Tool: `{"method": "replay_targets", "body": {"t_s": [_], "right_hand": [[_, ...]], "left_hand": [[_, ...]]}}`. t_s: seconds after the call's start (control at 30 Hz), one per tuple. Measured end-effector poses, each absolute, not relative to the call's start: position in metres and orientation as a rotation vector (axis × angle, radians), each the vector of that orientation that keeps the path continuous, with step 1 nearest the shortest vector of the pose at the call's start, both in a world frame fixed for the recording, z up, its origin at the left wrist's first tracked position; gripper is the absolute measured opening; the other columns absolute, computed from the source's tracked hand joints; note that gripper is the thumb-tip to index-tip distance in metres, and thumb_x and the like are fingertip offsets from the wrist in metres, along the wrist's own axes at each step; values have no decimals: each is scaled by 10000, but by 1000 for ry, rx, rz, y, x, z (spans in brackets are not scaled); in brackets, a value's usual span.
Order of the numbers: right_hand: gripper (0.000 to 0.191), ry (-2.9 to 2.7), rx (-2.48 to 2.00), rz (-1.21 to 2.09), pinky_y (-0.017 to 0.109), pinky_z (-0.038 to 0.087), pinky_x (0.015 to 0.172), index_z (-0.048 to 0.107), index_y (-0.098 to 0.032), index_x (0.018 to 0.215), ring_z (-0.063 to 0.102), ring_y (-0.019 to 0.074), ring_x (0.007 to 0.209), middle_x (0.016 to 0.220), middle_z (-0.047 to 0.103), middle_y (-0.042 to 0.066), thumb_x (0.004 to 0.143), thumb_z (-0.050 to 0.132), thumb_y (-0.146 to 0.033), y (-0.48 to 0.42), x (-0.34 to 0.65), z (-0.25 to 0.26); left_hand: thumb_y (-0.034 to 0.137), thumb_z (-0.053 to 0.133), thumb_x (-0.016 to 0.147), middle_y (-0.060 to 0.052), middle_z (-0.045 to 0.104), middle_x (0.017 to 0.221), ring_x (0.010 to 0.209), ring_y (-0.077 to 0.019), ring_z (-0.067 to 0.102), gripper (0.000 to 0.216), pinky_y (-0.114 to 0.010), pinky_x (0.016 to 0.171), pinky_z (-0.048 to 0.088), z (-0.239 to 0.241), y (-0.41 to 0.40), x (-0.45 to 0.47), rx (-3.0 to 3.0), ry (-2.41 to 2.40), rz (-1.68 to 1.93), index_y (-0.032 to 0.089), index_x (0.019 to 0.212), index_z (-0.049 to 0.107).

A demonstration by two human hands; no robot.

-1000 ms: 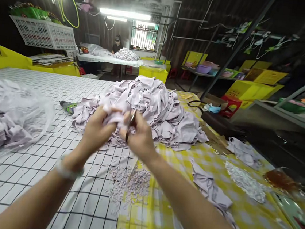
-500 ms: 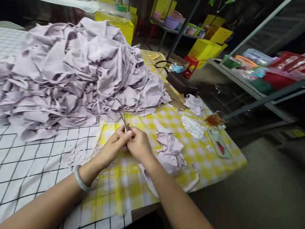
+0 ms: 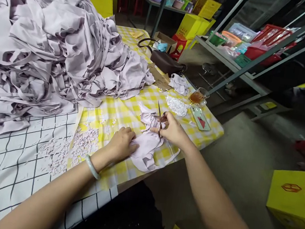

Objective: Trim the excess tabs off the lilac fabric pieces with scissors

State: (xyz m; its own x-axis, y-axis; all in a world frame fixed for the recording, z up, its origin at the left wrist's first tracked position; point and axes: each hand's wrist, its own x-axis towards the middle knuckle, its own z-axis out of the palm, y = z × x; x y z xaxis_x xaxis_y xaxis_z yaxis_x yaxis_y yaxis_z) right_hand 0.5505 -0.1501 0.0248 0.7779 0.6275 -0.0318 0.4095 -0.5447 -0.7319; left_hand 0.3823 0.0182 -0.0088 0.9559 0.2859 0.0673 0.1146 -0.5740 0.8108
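My right hand [image 3: 172, 128] has its fingers through the handles of a pair of scissors [image 3: 159, 109], the blades pointing away from me. Beneath them lies a small lilac garment [image 3: 146, 145] with thin straps, bunched on the yellow checked cloth. My left hand [image 3: 123, 143] is on the garment's left edge, its fingers curled and the thumb against the fabric. A large heap of similar lilac garments [image 3: 67, 42] fills the table's left and back. Small fabric clippings [image 3: 68, 149] are scattered left of my left hand.
Toward the table's right edge are a phone [image 3: 200, 119], a glass mug of amber drink [image 3: 198, 96], white scraps [image 3: 177, 106] and a crumpled lilac piece [image 3: 179, 83]. A brown bag [image 3: 166, 61] lies behind them. A metal rack [image 3: 230, 59] and yellow boxes [image 3: 294, 197] stand off the table.
My hands have parted from their joined position. My right hand has moved right with the scissors; my left hand is now on the small garment. The view has turned right and down.
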Motion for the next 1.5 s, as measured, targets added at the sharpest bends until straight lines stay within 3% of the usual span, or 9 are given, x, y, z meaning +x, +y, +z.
{"method": "replay_targets", "body": {"t_s": [0.07,0.3,0.4,0.53,0.83,0.97,1.2,1.37,1.5], "right_hand": [[540,-775,-2245,388,392,493,863,516,-241,1007,645,256,982,1045,688,55,634,849,-445,-172,543,16],[257,-917,-2202,318,429,497,931,582,-247,950,634,273,1040,1059,671,74,753,744,-283,-231,498,-5],[192,-1044,-2173,259,471,456,1014,554,-253,851,587,302,1164,1046,685,79,727,624,-124,-235,483,-17],[174,-1002,-2197,187,470,475,901,496,-246,757,607,302,963,834,647,71,698,550,-92,-221,470,-23],[276,-414,-1651,669,279,513,687,486,-243,842,602,146,713,843,606,-12,748,740,-296,-194,415,-6],[391,-277,-1368,787,265,515,673,456,-244,821,569,125,686,835,569,-26,722,816,-359,-178,381,1],[305,-510,-1368,903,297,537,756,466,-245,823,629,159,788,901,641,3,837,734,-391,-162,360,14],[307,-714,-1530,606,389,475,978,461,-248,845,639,208,1035,1056,691,55,742,749,-263,-128,422,-18],[326,-701,-1506,597,387,488,965,414,-255,867,662,188,973,1001,683,37,744,709,-319,-108,451,-30]], "left_hand": [[185,654,775,-46,588,756,749,-215,590,130,-353,761,520,-11,20,384,2208,303,301,191,663,588],[163,557,857,-155,540,1256,1225,-308,511,345,-508,1064,417,3,31,372,2203,465,655,163,1201,574],[281,586,877,-129,623,1050,1008,-279,588,192,-473,935,482,7,5,346,2020,494,453,156,1016,630],[434,588,891,-94,675,786,746,-204,630,312,-394,792,535,8,-30,321,1444,473,-243,148,788,655],[338,561,778,-134,621,1405,1389,-283,516,473,-431,1142,432,25,-29,282,537,442,-53,166,1210,647],[372,579,924,-159,702,1206,1105,-217,682,311,-332,1025,525,10,-39,278,541,609,-41,126,1084,683],[206,708,787,-41,663,797,622,-100,599,199,-218,619,529,5,-21,273,830,715,71,137,972,678],[307,539,886,-78,637,885,771,-177,599,184,-339,760,525,7,-2,266,1437,793,173,149,922,625],[357,825,667,-65,587,843,898,-278,578,327,-446,889,475,0,-9,293,1681,760,193,185,792,577]]}}
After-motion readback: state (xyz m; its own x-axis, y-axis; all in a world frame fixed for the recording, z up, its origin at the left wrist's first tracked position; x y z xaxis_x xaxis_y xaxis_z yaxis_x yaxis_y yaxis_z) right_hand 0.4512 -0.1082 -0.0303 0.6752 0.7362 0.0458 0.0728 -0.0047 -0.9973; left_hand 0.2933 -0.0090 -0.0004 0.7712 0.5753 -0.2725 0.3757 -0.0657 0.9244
